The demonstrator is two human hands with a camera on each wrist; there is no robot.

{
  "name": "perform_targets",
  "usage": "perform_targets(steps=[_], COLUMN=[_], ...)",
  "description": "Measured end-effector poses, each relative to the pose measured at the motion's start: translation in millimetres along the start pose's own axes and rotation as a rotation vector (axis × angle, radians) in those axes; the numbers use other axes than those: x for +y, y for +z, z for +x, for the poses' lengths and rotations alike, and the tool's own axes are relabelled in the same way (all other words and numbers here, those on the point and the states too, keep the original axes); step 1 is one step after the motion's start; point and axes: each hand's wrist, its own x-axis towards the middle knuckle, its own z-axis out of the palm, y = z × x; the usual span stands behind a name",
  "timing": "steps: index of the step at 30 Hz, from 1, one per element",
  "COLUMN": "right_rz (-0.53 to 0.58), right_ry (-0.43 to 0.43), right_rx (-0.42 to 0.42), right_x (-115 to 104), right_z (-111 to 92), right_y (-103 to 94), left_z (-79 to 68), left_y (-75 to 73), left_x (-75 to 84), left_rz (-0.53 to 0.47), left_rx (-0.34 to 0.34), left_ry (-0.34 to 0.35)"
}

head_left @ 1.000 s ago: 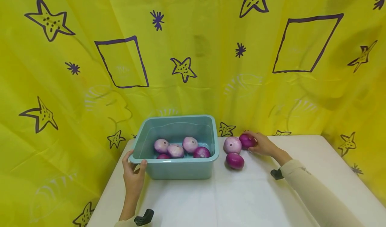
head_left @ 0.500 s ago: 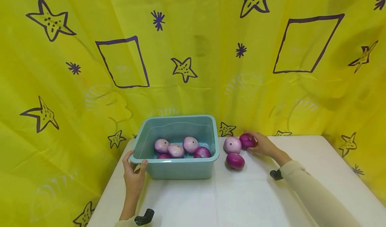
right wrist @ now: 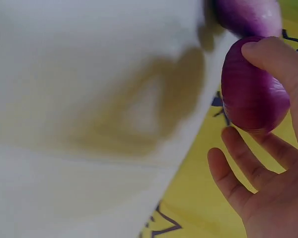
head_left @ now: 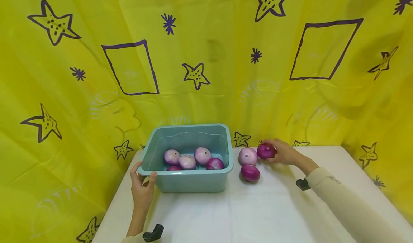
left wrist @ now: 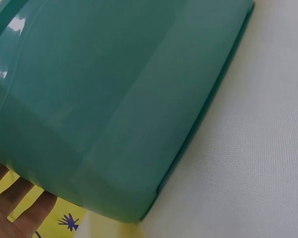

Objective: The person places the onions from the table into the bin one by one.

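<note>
A teal plastic bin stands on the table with several red onions inside, one of them a pale onion. At its front left corner my left hand grips the rim, thumb over the front edge; the left wrist view shows fingers against the bin's wall. My right hand holds a dark red onion between thumb and fingers. In the right wrist view, the thumb lies on that onion. Beside it on the cloth are a pale purple onion and a darker onion.
A white cloth covers the table. Behind and at both sides hangs a yellow curtain with dark stars and frames drawn on it, close to the table's back edge.
My right hand and its onion have shifted very slightly, and the onion has turned a little, parting from the pale one. The left hand keeps its grip on the bin.
</note>
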Motion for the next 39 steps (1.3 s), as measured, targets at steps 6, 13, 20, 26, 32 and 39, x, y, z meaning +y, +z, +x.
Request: perform_targets(steps=[6,13,20,26,32,39], right_rz=[0.036,0.067,0.061,0.07,0.069,0.06], right_ry=[-0.067,-0.109,-0.083,-0.081,-0.086,-0.109], right_rx=[0.033,0.085,0.115,0.121,0.125,0.115], right_x=[-16,-36,-55,-62,-65,-76], right_z=[9,26,38,43,44,54], right_y=[-26.6,-59.5,-83.5,-89.0,-90.0,-89.5], left_z=[-0.4,-0.3,-0.2,-0.9,-1.5,-0.8], left_y=[-0.1,-0.5,-1.0,-0.1,0.6,0.8], left_x=[-0.2,-0.9,1.9,2.0,-1.0,-2.5], left_rz=[-0.007,-0.009,0.002,0.007,-0.005,-0.001], left_rx=[-0.002,0.002,0.0,0.002,0.007,0.013], left_ry=[-0.005,-0.009,-0.012,-0.011,-0.001,0.011])
